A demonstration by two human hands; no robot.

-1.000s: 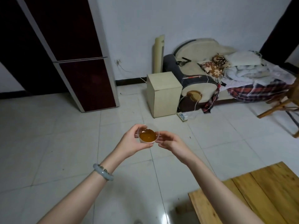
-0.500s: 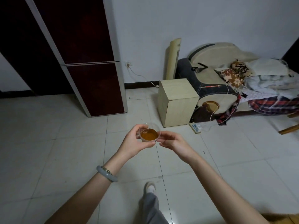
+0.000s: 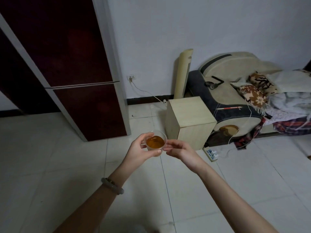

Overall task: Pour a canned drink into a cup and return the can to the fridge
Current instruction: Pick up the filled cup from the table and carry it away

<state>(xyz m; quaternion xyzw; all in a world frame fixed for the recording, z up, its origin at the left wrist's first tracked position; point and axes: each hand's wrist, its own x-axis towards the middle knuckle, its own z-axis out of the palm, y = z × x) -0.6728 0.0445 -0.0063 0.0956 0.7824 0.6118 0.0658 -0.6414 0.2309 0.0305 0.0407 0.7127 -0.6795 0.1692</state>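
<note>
Cup (image 3: 161,134) of amber drink gripped by left hand (image 3: 140,152); right hand (image 3: 182,151) pinches rim; base hidden.

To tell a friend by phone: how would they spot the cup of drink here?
Find the tall dark-red fridge on the left. Right of its lower door, above the floor tiles, the left hand and right hand hold a small cup between them. Unlike the opaque box behind, it is clear, with amber drink inside.

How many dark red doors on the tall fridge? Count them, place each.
2. The upper dark red door sits above the silver strip, the lower door below it. The fridge top is out of frame.
</note>
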